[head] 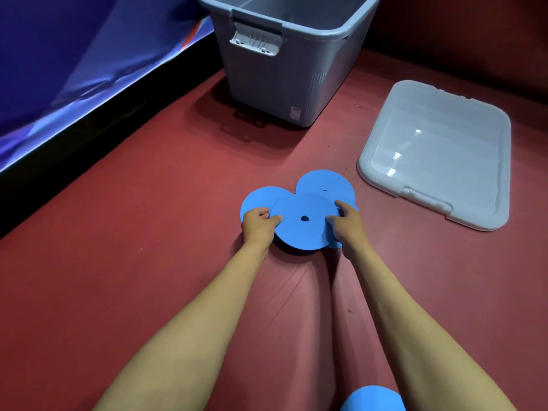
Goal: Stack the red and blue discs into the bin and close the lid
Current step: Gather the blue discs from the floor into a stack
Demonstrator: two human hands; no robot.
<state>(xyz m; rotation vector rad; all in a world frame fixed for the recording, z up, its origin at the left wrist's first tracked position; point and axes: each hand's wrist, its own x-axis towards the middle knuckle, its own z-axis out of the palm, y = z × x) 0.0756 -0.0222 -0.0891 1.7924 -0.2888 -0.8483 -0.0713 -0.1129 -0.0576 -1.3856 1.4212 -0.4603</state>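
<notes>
Cut off by the bottom edge, a blue object (pixel 372 400) lay nearest. Left hand (pixel 257 225) and right hand (pixel 347 225) pinched the top blue disc (pixel 302 222), hiding other discs. Beyond the fingers stood the open bin (pixel 281 75); rightward lay its lid (pixel 439 152).

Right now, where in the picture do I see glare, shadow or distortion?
Head view: bright glare spots sit on the clear lid; the grey bin throws a dark shadow on the red floor toward the camera; wide-angle distortion stretches both forearms; the top blue disc is sharp, not blurred.
</notes>
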